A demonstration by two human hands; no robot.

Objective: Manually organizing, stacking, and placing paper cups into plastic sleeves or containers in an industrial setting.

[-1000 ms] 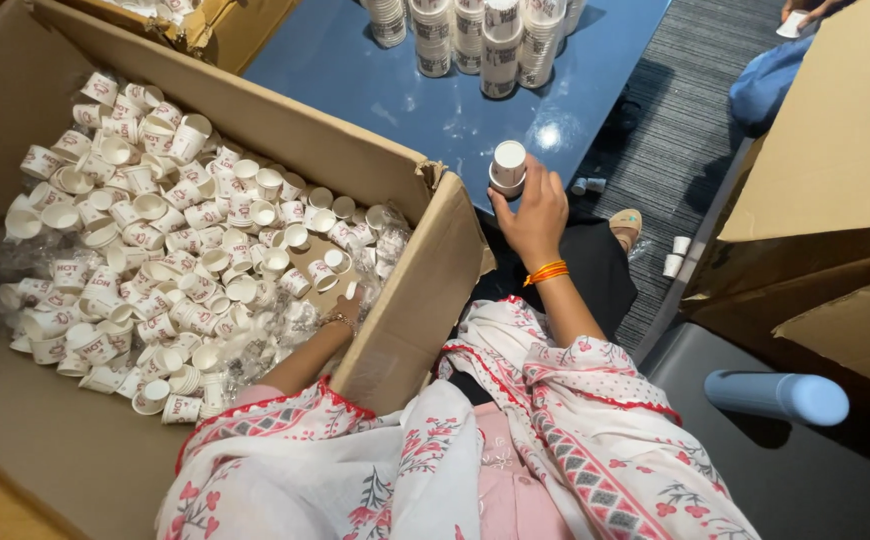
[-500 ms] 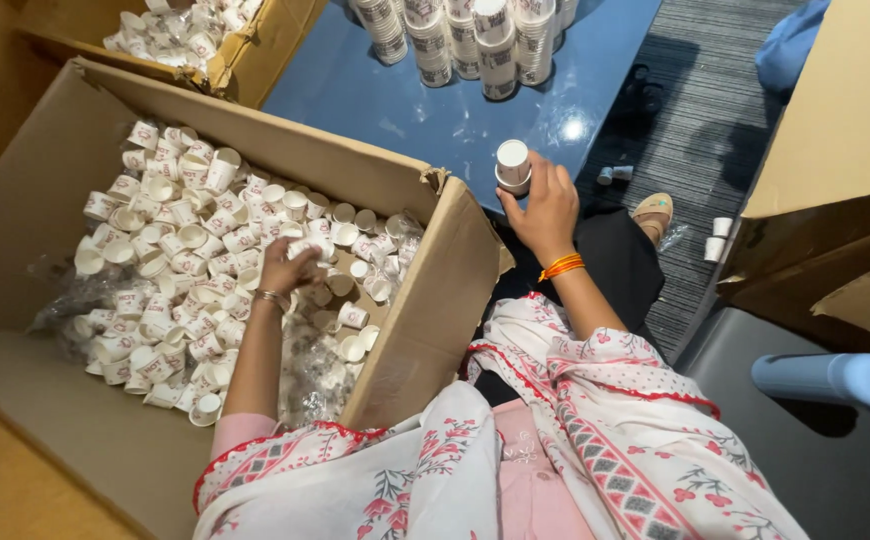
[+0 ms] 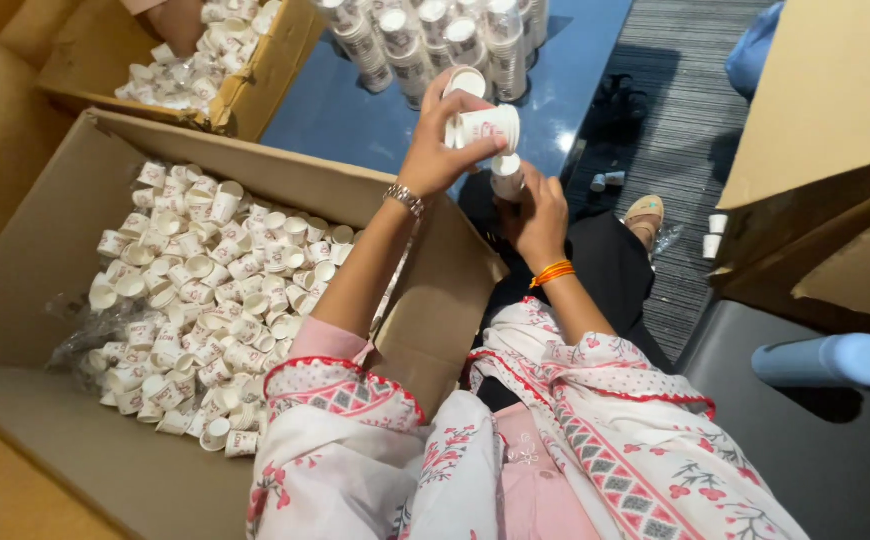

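My left hand (image 3: 438, 150) is raised above the box's right wall and grips small white paper cups (image 3: 483, 122), one lying sideways and one more behind it. Just below, my right hand (image 3: 535, 215), with an orange band at the wrist, holds a short stack of white cups (image 3: 507, 178). The two hands almost touch. To my left lies a large open cardboard box (image 3: 45, 260) filled with several loose white paper cups (image 3: 205, 290) on clear plastic.
Tall stacks of cups (image 3: 435, 45) stand on a blue table (image 3: 345, 115) ahead. A second cardboard box of cups (image 3: 205, 60) sits at the top left. A cardboard flap (image 3: 835, 110) and a pale blue tube (image 3: 830, 360) are on the right. A sandal (image 3: 645, 215) rests on the striped floor.
My left hand has come up out of the box with cups and now meets my right hand and its stack. The view has shifted slightly.
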